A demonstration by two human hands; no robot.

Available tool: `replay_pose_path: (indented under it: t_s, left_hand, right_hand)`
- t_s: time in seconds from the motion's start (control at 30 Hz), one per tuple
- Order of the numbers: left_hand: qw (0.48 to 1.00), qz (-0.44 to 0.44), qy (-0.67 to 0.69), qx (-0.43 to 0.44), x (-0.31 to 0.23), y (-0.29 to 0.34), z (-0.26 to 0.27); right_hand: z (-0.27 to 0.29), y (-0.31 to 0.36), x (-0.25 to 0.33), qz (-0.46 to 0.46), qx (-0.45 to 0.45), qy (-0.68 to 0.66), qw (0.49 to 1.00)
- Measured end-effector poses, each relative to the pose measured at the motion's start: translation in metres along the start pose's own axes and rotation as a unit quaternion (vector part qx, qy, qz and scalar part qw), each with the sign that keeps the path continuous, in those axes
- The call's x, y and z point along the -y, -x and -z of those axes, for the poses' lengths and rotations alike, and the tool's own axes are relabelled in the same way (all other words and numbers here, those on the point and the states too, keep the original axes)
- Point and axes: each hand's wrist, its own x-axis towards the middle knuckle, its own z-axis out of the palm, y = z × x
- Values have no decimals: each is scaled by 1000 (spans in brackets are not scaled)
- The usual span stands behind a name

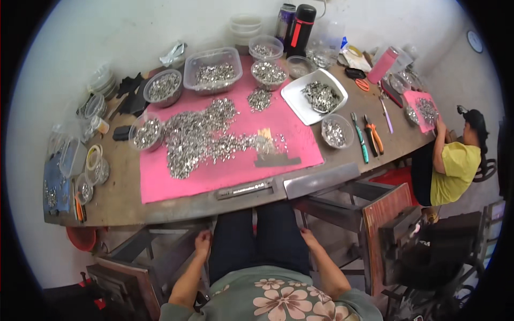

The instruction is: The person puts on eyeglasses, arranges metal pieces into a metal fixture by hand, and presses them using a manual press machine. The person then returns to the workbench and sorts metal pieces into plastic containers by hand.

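My left hand (203, 242) is down beside my left thigh, below the table edge, with its fingers curled. My right hand (309, 238) is likewise low beside my right thigh, fingers curled in; whatever either hand may hold is hidden. Ahead of me a pink mat (225, 179) covers the middle of the table. On it spreads a large pile of small shiny silver metal pieces (195, 136), with a smaller heap (260, 99) behind it. A dark flat bar (246, 189) and a grey metal plate (321, 181) lie along the front edge.
Tubs of metal pieces, including a rectangular one (213, 70), ring the mat. A white tray (292, 96) stands at right, near orange-handled pliers (373, 136) and a green-handled tool (360, 138). Thermoses (301, 31) stand behind. A person in yellow (455, 171) works far right. Wooden-topped frames (383, 219) flank my legs.
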Motion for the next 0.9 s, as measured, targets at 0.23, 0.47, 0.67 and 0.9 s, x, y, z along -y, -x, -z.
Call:
replay_pose_path:
  t_s: [0.23,0.47,0.67,0.9]
  left_hand:
    - [916,-394,19,-80,-258,87,18]
    - [790,-583,-114,-152,-358,69,30]
    - [797,-561,-188,-122,-383,45,20]
    - [800,-560,-195,-91,-384,30,16]
  right_hand:
    - [-5,111,161,222,-154,213,939]
    - [-20,158,304,516,-181,99,831]
    - [-46,128,369,631,-150,172,741]
    - [-62,92,381,614,-135,200,752]
